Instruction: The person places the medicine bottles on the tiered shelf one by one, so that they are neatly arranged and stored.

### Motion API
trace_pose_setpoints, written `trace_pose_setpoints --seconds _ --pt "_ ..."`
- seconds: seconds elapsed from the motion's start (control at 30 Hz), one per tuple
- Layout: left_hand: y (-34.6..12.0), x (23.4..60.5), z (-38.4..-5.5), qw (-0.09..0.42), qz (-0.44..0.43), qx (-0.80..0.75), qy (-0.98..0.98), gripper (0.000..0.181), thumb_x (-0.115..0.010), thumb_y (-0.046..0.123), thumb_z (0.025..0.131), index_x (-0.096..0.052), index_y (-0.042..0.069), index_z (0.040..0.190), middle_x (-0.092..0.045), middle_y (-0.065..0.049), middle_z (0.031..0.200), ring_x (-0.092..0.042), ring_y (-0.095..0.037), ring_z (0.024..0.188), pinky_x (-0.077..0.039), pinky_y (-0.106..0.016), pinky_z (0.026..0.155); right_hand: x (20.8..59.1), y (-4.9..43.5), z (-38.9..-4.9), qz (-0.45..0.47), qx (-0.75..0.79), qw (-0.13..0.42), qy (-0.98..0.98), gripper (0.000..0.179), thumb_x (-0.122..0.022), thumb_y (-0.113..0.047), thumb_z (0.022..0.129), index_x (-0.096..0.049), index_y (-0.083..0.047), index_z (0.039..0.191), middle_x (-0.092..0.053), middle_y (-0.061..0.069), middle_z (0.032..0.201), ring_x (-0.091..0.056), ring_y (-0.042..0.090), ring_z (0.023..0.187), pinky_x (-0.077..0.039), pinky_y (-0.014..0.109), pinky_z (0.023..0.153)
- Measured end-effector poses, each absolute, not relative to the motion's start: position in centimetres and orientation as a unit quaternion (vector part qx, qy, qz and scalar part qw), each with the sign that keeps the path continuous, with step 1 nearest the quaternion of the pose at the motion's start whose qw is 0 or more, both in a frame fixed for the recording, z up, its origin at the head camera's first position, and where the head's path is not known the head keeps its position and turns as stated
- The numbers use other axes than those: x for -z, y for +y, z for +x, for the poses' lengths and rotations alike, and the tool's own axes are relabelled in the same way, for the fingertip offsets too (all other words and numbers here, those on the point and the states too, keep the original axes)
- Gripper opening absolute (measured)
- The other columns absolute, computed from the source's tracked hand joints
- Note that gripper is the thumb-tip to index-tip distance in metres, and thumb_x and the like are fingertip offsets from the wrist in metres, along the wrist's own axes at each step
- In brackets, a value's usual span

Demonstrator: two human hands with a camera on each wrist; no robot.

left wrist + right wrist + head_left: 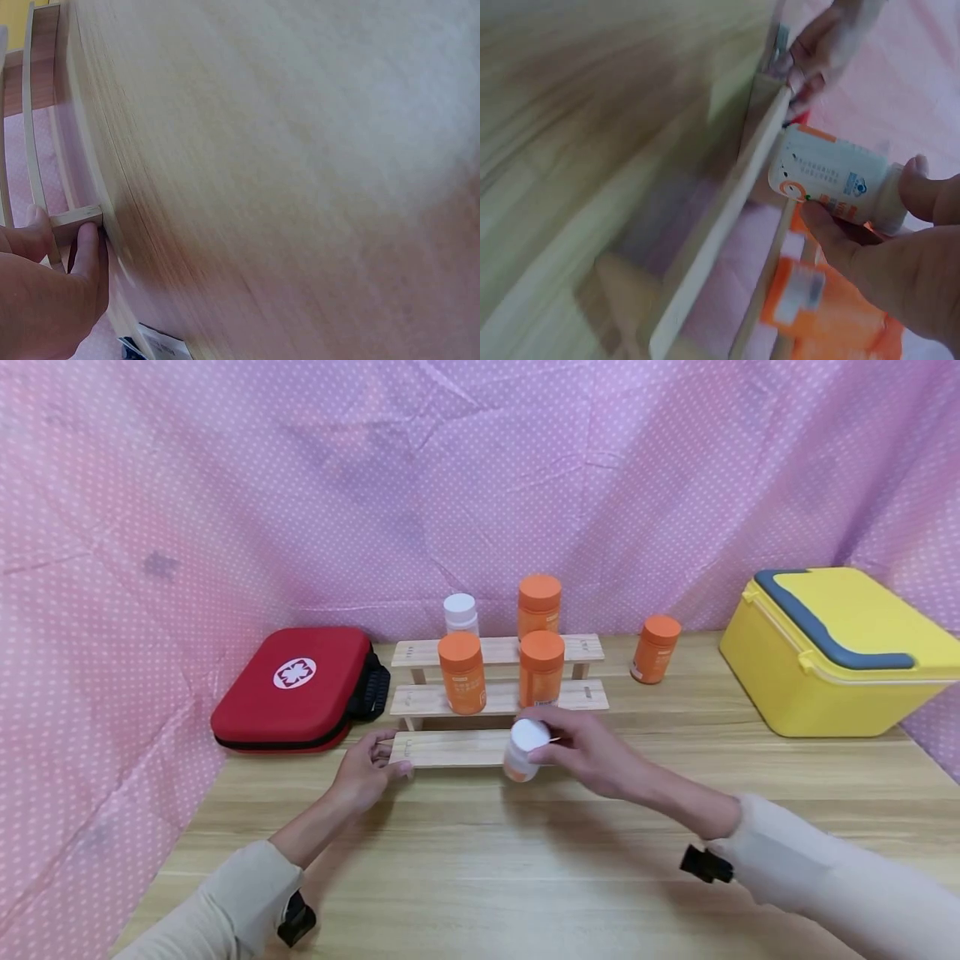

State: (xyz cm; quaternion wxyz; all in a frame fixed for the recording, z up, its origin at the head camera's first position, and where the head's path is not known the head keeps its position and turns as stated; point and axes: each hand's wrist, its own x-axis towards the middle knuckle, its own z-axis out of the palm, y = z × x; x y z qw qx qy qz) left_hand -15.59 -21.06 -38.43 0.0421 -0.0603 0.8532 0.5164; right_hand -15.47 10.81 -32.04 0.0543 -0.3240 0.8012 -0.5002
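Note:
A three-tier wooden rack (450, 750) stands on the table. My left hand (365, 772) grips the left end of its lowest shelf; in the left wrist view its fingers lie around a small wooden support (78, 217). My right hand (592, 750) pinches a white pill bottle (519, 758) with a white cap at the front of that shelf. Its orange-and-white label faces the right wrist view, where the bottle (829, 171) looks tilted. Two orange bottles (462, 681) (542, 672) stand on the middle shelf. A white bottle (461, 612) and an orange bottle (539, 602) stand on the top one.
Left of the rack lies a red first-aid case (288, 693) with a black handle. To its right stands a lone orange bottle (655, 650), then a yellow box (832, 677) with a grey handle. A pink dotted cloth (375, 485) hangs behind the table.

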Motion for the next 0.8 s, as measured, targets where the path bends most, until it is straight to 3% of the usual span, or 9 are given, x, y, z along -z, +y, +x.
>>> trace_pose_setpoints --seconds 0.37,0.8 --pt "-21.0 38.3 -15.6 0.042 -0.058 -0.51 0.857 0.056 -0.068 -0.003 0.086 -0.044 -0.004 0.135 -0.062 -0.024 0.116 -0.059 -0.024 0.1 -0.047 -0.019 0.078 32.3 4.7 -17.2 -0.311 0.498 0.047 0.808 0.039 -0.071 -0.012 0.086 -0.061 -0.007 0.124 -0.064 0.004 0.109 -0.057 0.019 0.096 -0.05 0.038 0.084" --pt "-21.0 38.3 -15.6 0.04 -0.054 -0.52 0.852 0.054 -0.069 -0.002 0.085 -0.045 -0.005 0.134 -0.063 -0.026 0.112 -0.061 -0.02 0.09 -0.045 -0.017 0.068 33.0 3.3 -17.7 -0.278 0.508 0.039 0.814 0.036 -0.075 -0.015 0.084 -0.065 -0.01 0.119 -0.066 0.003 0.105 -0.059 0.021 0.093 -0.051 0.03 0.078"
